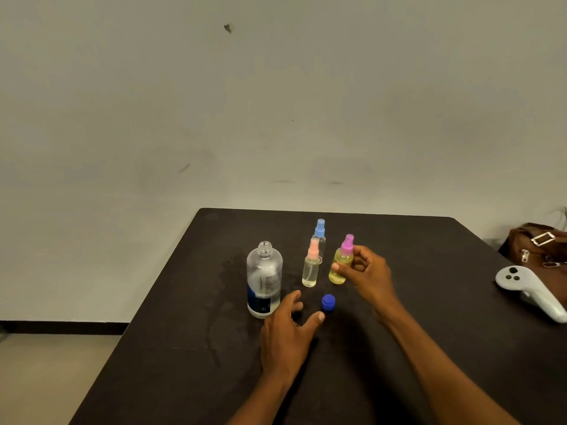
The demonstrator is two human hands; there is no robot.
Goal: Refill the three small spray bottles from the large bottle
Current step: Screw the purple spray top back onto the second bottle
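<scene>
Pinching yellow spray bottle [337, 277], right hand [369, 277].

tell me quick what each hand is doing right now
Left hand: open, fingers spread, holding nothing, between the large bottle and the blue cap.
Right hand: pinches the yellow spray bottle between thumb and fingers.

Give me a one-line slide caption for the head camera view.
Right hand holds the yellow purple-capped spray bottle; left hand is open by the uncapped large bottle and blue cap.
</scene>
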